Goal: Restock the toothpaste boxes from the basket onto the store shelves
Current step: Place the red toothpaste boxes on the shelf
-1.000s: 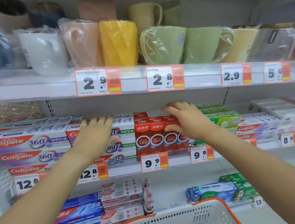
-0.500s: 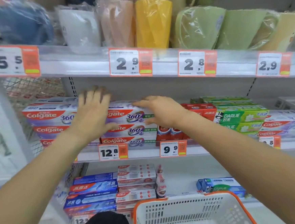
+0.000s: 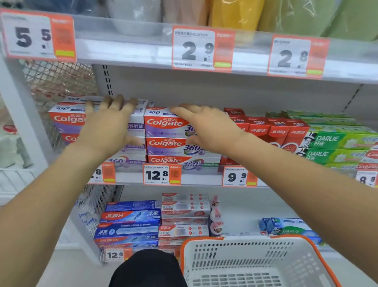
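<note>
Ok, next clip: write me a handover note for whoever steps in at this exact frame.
Left hand: fingers straight, flat on the left Colgate 360 stack, holding nothing.
Right hand: fingers straight, pressed on the right Colgate 360 stack, holding nothing.
Both stacks sit on the middle shelf above the 12.8 tags.
Basket: what shows of it holds no boxes.
Done: these stacks are on the shelf.
Left: square them up, likely; check the basket's hidden part.

Hands [image 3: 112,124] hide Colgate boxes [image 3: 167,142]; cups [image 3: 235,1] cropped
</note>
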